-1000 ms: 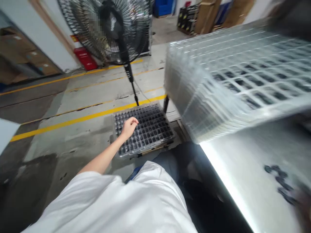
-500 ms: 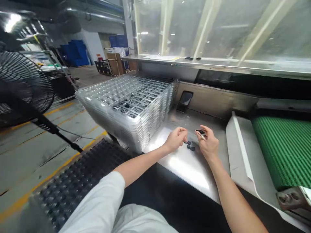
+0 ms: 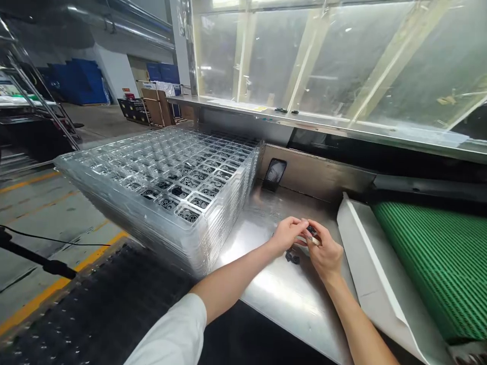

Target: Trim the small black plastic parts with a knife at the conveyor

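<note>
Over the metal worktop (image 3: 262, 274) my two hands meet, fingertips close together. My right hand (image 3: 325, 248) is closed round a small black part (image 3: 311, 230), and a short pale piece (image 3: 315, 241) shows between its fingers. My left hand (image 3: 287, 234) reaches in from the left with its fingers pinched at the same black part; whether it holds a piece of its own is hidden. Just below the hands, a few small black pieces (image 3: 292, 257) lie loose on the metal.
A tall stack of clear plastic trays (image 3: 224, 228) with black parts in its pockets stands left of the hands. A phone (image 3: 274, 173) leans against the back panel. To the right are a white guard (image 3: 375, 284) and a green conveyor belt (image 3: 433, 253).
My left hand has moved right from above the loose pieces to join my right hand at the black part. The camera view has shifted closer to the tray stack.
</note>
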### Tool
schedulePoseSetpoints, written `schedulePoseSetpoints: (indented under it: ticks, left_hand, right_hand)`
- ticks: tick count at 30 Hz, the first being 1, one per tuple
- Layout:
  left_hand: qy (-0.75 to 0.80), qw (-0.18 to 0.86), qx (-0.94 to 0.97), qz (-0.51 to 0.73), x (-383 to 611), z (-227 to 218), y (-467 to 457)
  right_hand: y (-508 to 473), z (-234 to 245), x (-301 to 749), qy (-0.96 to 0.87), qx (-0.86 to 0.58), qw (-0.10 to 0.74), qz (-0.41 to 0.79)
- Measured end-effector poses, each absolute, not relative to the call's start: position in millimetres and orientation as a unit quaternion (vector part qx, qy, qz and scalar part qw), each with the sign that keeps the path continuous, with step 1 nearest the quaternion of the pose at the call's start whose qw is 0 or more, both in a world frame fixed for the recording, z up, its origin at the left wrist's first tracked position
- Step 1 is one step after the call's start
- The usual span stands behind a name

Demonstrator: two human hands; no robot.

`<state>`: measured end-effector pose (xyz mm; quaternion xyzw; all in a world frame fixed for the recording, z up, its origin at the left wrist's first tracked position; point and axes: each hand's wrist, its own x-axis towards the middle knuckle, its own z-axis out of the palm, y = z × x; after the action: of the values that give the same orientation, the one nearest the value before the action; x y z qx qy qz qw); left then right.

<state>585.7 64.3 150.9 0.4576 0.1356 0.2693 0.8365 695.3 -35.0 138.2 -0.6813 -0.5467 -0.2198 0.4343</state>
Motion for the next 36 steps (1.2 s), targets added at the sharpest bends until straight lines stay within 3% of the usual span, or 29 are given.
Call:
schedulePoseSetpoints:
  ticks: [6, 17, 27, 36]
  left_hand:
    - [0.133, 0.865, 0.402, 0.268, 586.5, 150.0, 65.3]
    - [0.122, 0.898, 0.326, 0.267, 587.1, 147.7, 72.8]
    - [0.123, 0.875, 0.393, 0.253, 584.3, 147.0, 75.5]
    - [0.132, 0.850, 0.436, 0.264, 579.9, 153.1, 77.5]
  right_hand:
    - [-33.5, 140.9, 696.2, -0.587, -0.663, 0.413, -0.215]
    - [-25.9, 149.5, 686.5, -0.577, -0.620, 0.497, -0.189]
    - [-27.2, 151.6, 686.2, -0.490, -0.644, 0.583, -0.074]
    - [-27.5, 151.2, 681.3, -0.425, -0.670, 0.609, -0.012]
